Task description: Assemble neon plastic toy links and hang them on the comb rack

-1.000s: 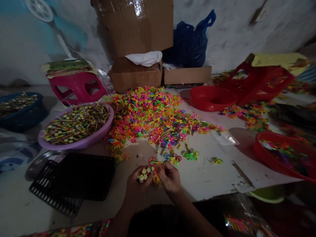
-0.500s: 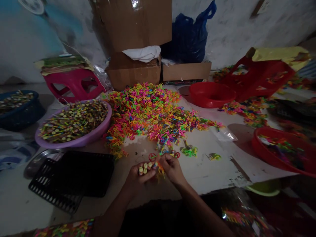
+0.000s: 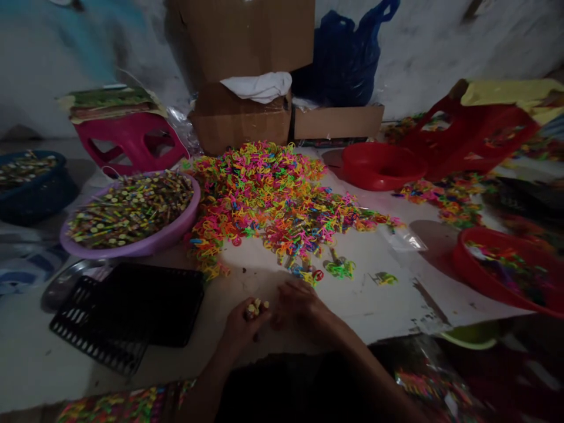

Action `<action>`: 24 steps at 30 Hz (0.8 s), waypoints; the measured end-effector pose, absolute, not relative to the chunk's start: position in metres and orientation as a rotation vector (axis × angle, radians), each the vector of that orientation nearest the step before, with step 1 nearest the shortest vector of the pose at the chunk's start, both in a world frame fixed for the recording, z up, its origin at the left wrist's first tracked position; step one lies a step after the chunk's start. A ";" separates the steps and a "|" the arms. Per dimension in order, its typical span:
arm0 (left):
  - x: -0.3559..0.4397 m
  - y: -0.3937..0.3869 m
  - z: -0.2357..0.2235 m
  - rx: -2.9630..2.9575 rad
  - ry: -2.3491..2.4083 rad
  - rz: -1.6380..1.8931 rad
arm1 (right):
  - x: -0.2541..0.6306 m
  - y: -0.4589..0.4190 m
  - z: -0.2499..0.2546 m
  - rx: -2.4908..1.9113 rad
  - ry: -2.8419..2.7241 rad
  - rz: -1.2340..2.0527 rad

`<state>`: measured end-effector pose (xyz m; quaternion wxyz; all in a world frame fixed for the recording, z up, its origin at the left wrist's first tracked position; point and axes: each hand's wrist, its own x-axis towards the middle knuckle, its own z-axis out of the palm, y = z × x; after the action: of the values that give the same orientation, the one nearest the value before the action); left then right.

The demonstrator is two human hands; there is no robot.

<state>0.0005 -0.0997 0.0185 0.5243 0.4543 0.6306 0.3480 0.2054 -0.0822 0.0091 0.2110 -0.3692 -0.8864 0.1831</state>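
My left hand [image 3: 240,326] is closed around a bunch of small sticks with pale round ends [image 3: 257,308], whose tops poke out above the fingers. Just to its right, my right hand [image 3: 302,302] is smeared by motion and dim. Whether its fingers hold anything cannot be made out. Beyond both hands lies a big heap of small bright plastic pieces [image 3: 264,188] in pink, yellow, green and orange. Nearest to my right hand are a small red ring-shaped piece [image 3: 318,275] and a green cluster of pieces [image 3: 341,268].
At left, a purple basin [image 3: 197,202] holds many similar sticks, with black trays [image 3: 154,302] in front. Red basins [image 3: 370,179] stand at right, near a red stool [image 3: 484,141]. Cardboard boxes [image 3: 242,126] and a blue plastic bag [image 3: 348,59] sit at the back.
My hands have moved apart; the orange piece between them is out of sight. My right hand now blurs. The red ring-shaped piece near the left fingers is no longer visible.
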 end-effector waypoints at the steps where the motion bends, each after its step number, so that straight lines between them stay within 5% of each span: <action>1: 0.003 -0.100 0.017 1.119 1.539 0.850 | 0.207 -0.082 0.011 -1.158 -2.375 0.458; 7: 0.008 -0.101 0.013 1.167 1.605 0.944 | 0.184 -0.097 0.011 -2.085 -1.852 0.195; 16: 0.008 -0.104 0.036 1.362 1.592 0.957 | 0.150 -0.074 0.012 -1.275 -1.157 1.277; 24: 0.012 -0.101 0.037 1.471 1.583 1.011 | 0.140 -0.087 0.025 -1.214 -1.119 1.273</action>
<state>0.0118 -0.1007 0.0372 0.3691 0.5731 0.6166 0.3938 0.1398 -0.0868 0.0255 0.5042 -0.5030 -0.4635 0.5272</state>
